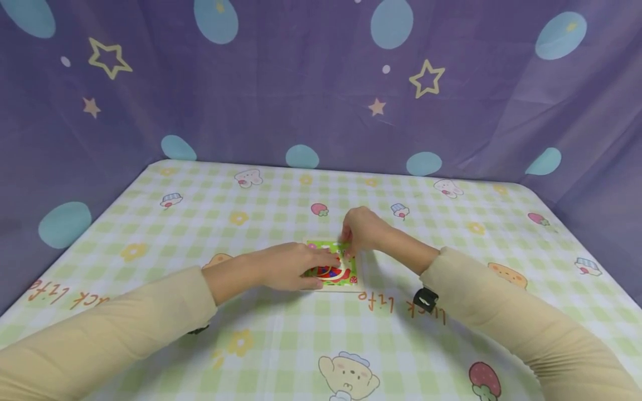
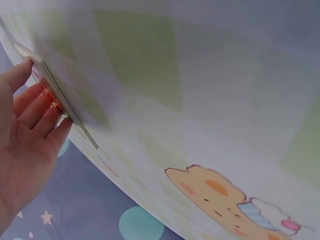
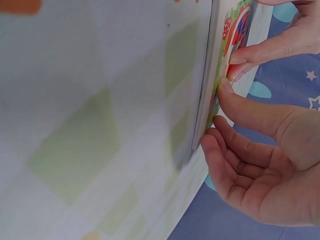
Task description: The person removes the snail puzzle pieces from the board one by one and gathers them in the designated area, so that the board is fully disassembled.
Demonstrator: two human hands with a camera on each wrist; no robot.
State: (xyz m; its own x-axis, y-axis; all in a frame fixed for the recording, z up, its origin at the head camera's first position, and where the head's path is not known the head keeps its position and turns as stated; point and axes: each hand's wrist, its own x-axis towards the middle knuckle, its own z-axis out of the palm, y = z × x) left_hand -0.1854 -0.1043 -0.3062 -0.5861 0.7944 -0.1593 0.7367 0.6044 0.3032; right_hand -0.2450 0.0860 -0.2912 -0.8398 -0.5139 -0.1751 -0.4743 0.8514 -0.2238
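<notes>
A small flat puzzle board (image 1: 353, 277) with a pale border lies on the table in the head view. Its picture is bright green with red and blue shapes. From the left, my left hand (image 1: 288, 268) reaches over it, fingers extended onto the picture and thumb near the close edge. My right hand (image 1: 365, 229) is at the far right corner. In the right wrist view, the right thumb (image 3: 235, 102) touches the picture side while curled fingers meet the board's edge (image 3: 202, 107). The left wrist view shows the left fingers (image 2: 42, 112) against the picture, which is partly hidden.
A green-and-white checked tablecloth (image 1: 281, 334) with printed cartoons, flowers and strawberries covers the table. Behind it hangs a purple curtain (image 1: 311, 100) with stars and blue ovals. A black strap fitting (image 1: 425, 299) sits by the right sleeve cuff.
</notes>
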